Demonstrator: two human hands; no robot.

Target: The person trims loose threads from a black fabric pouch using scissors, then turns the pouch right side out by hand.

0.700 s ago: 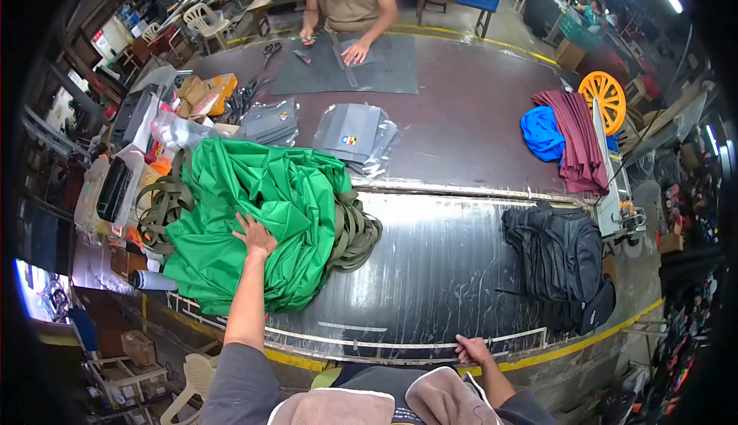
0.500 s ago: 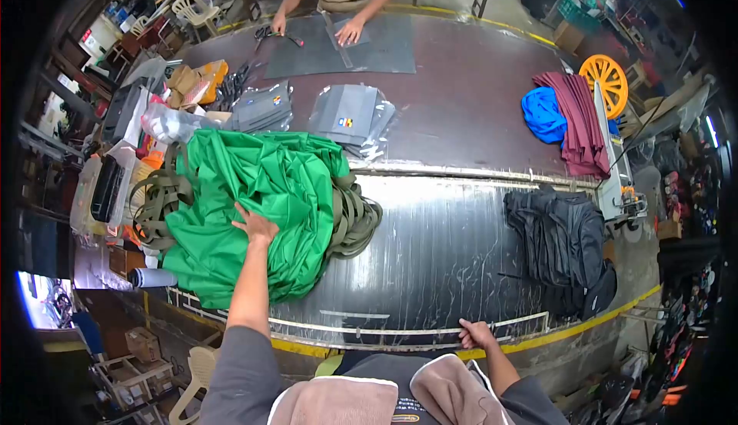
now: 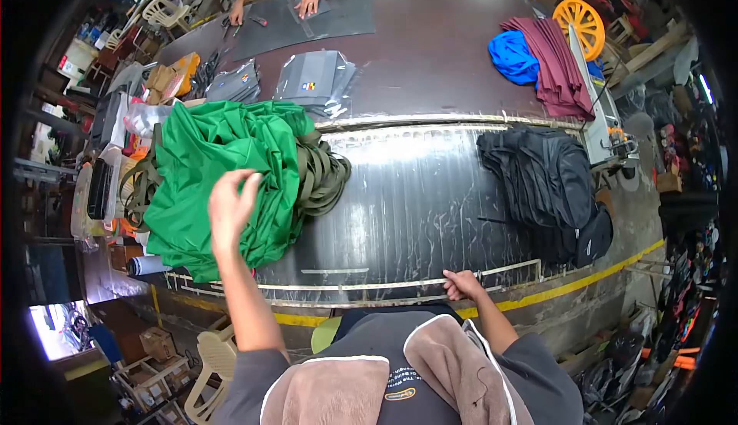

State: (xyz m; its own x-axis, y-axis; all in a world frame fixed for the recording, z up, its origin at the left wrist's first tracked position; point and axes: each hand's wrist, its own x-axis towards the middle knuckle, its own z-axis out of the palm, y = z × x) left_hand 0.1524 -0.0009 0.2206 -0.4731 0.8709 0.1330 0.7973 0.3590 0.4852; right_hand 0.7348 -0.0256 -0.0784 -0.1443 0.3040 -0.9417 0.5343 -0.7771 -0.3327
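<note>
A heap of shiny green fabric lies on the left part of the table, with olive webbing straps bundled at its right side. My left hand is lifted in front of the heap, fingers bent and thumb apart, holding nothing visible. At the table's front edge, my right hand is curled closed beside a pale measuring strip; nothing shows in it. Black backpacks are stacked on the right of the dark tabletop.
Across the table, a person's hands rest by a ruler on a dark sheet. Plastic-wrapped grey pieces lie behind the heap. Maroon fabric, a blue bundle and a yellow wheel are at the back right.
My left hand has come up off the green fabric, its spread fingers now bent. The right hand stays at the front edge. The whole view has shifted slightly.
</note>
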